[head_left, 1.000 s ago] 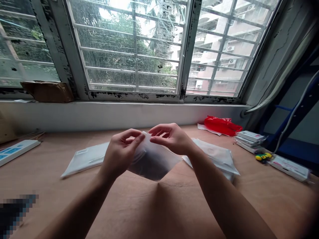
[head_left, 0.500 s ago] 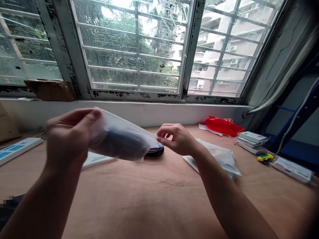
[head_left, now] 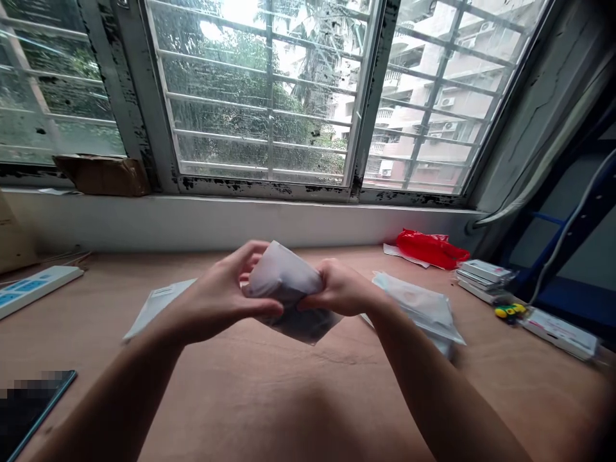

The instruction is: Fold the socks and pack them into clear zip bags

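Above my plywood desk (head_left: 289, 398), my left hand (head_left: 212, 308) and right hand (head_left: 341, 289) clench the cloudy plastic bag (head_left: 283, 282), now back at centre, between a white packet (head_left: 161, 305) and a clear pack (head_left: 416, 308).

Left hand (head_left: 212, 301) and right hand (head_left: 341, 289) grip a plastic bag (head_left: 283, 279).

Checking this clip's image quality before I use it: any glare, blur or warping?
In the head view, the sky through the window is blown out, the window frame leans from wide-angle distortion, the left hand, right hand and frosted plastic bag look slightly soft, and a dark patch at lower left is pixelated.
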### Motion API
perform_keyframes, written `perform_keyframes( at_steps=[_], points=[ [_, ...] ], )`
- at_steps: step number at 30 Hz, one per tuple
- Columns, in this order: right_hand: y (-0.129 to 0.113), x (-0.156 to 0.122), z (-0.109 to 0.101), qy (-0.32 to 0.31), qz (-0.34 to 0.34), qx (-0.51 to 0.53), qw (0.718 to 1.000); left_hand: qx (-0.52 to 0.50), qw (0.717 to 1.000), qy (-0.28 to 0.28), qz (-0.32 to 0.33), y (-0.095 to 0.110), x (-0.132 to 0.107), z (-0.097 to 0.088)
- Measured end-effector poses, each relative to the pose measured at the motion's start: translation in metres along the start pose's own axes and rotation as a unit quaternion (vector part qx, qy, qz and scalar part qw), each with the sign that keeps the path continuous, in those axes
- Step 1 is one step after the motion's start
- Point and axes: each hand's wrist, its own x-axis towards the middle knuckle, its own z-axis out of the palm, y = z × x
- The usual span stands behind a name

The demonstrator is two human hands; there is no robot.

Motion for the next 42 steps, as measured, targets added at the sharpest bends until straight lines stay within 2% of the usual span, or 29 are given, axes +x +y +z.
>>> perform_keyframes(
  at_steps=[1,3,9,12,14,15,17,18,19,20,22,24,26,29,31,32,34,36,39,42],
  points=[
    [0.002,0.000,-0.003,-0.003,0.003,0.004,1.000,-0.001,0.999,-0.050,-0.015,-0.002,0.000,-0.004],
    [0.004,-0.001,-0.006,-0.011,0.011,0.013,1.000,0.005,0.996,-0.081,-0.031,-0.004,0.000,-0.007],
    [0.003,-0.008,-0.012,-0.005,-0.004,0.010,1.000,0.067,0.997,-0.030,0.001,-0.009,0.002,-0.004],
    [0.004,-0.022,-0.030,0.083,0.029,-0.067,0.994,0.139,0.988,0.056,0.029,-0.011,0.004,-0.010],
    [0.014,-0.037,-0.045,0.197,0.072,-0.187,0.960,0.176,0.977,0.115,0.033,-0.009,0.005,-0.016],
    [0.023,-0.046,-0.052,0.257,0.089,-0.263,0.926,0.187,0.973,0.132,0.032,-0.007,0.005,-0.018],
    [0.049,-0.067,-0.055,0.371,0.124,-0.385,0.836,0.195,0.970,0.141,0.034,-0.003,0.004,-0.022],
    [0.065,-0.079,-0.052,0.382,0.128,-0.427,0.810,0.196,0.970,0.139,0.037,-0.001,0.004,-0.023],
    [0.082,-0.091,-0.045,0.369,0.137,-0.456,0.798,0.197,0.971,0.134,0.038,0.000,0.003,-0.023],
    [0.099,-0.104,-0.036,0.326,0.146,-0.471,0.807,0.197,0.971,0.127,0.037,0.001,0.002,-0.024],
    [0.129,-0.126,-0.015,0.213,0.149,-0.459,0.850,0.195,0.974,0.114,0.034,0.001,0.001,-0.023],
    [0.149,-0.140,-0.003,0.184,0.157,-0.439,0.865,0.190,0.976,0.105,0.032,0.000,0.000,-0.022],
    [0.157,-0.141,-0.007,0.194,0.168,-0.419,0.871,0.185,0.977,0.099,0.034,-0.001,0.000,-0.019],
    [0.158,-0.122,-0.035,0.222,0.190,-0.406,0.866,0.180,0.979,0.088,0.034,-0.001,0.001,-0.014],
    [0.161,-0.106,-0.051,0.207,0.208,-0.399,0.869,0.178,0.981,0.076,0.027,0.001,0.001,-0.009],
    [0.164,-0.099,-0.055,0.181,0.219,-0.392,0.875,0.177,0.981,0.069,0.023,0.002,0.001,-0.007],
    [0.174,-0.089,-0.055,0.107,0.236,-0.369,0.893,0.175,0.983,0.057,0.019,0.004,0.001,-0.004],
    [0.183,-0.086,-0.046,0.063,0.249,-0.355,0.899,0.171,0.984,0.048,0.018,0.005,0.001,-0.001],
    [0.192,-0.089,-0.035,0.060,0.246,-0.361,0.898,0.159,0.987,0.034,0.014,0.005,0.002,0.002],
    [0.192,-0.092,-0.033,0.075,0.224,-0.375,0.896,0.148,0.989,0.026,0.018,0.002,0.003,0.005]
  ],
)
